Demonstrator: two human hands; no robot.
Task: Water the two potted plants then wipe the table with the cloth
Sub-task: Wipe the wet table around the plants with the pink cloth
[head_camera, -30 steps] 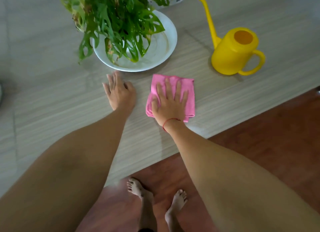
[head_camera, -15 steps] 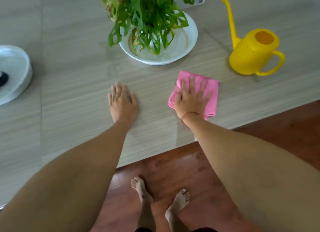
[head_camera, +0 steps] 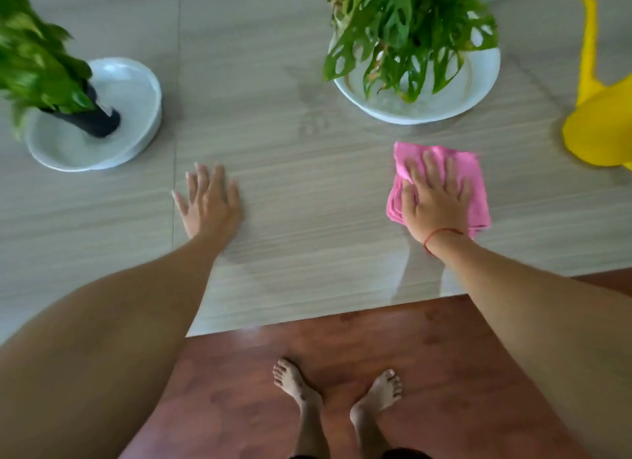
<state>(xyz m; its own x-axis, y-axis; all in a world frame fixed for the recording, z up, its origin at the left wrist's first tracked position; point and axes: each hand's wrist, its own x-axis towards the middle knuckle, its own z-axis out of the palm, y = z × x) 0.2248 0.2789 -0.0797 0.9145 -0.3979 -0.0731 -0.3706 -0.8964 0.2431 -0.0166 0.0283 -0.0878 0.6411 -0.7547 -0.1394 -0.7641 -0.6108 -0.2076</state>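
I see the pink cloth (head_camera: pixel 441 181) lying folded on the grey wood-grain table (head_camera: pixel 307 219), and I take it as my landmark. My right hand (head_camera: pixel 436 202) lies flat on top of it with the fingers spread, palm pressing down — not curled around the fabric, simply covering its near half. A thin red string (head_camera: pixel 441 234) circles that wrist.

Well to the left of the cloth, my left hand (head_camera: pixel 208 203) rests open on the bare tabletop, fingers together and pointing away from me, holding nothing.

Just beyond the cloth stands a wide white dish (head_camera: pixel 444 108) carrying a plant with holed green leaves (head_camera: pixel 403 34); the foliage hangs over the dish's rim and hides the pot. Far to the left of the cloth, past my left hand, a second white dish (head_camera: pixel 133 92) holds a black pot (head_camera: pixel 94 120) that looks tilted, with a leafy green plant (head_camera: pixel 34 65) reaching toward the left edge of the view — blurred, so I cannot read its details.

To the right of the cloth and apart from it sits the yellow watering can (head_camera: pixel 602 126), cut off by the frame, its spout rising upward.

Nearer to me than the cloth, the table's edge gives way to reddish wooden floor (head_camera: pixel 427 356), where two bare feet (head_camera: pixel 297 383) stand.
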